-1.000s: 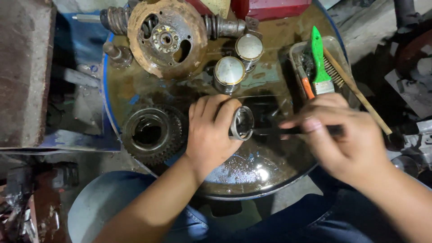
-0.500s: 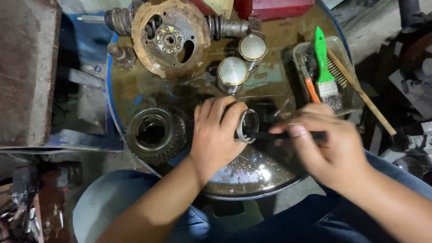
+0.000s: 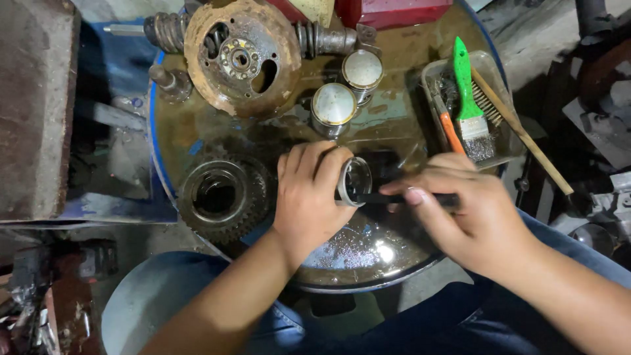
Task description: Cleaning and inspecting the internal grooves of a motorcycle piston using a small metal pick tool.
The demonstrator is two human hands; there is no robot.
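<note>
I'm looking down into a greasy repair workshop. An oily blue steel drum top (image 3: 172, 141) serves as bench, carrying a rusty round housing plate (image 3: 242, 56), a dark toothed gear (image 3: 222, 197) and a green-handled wire brush (image 3: 468, 98).

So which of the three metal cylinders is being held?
The one lying sideways in the left hand, open end toward the right hand's tool; the other two stand upright behind.

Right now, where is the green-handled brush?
The green-handled brush lies in a clear tray at the right edge of the drum top, beyond the right hand, beside an orange-handled tool.
</note>
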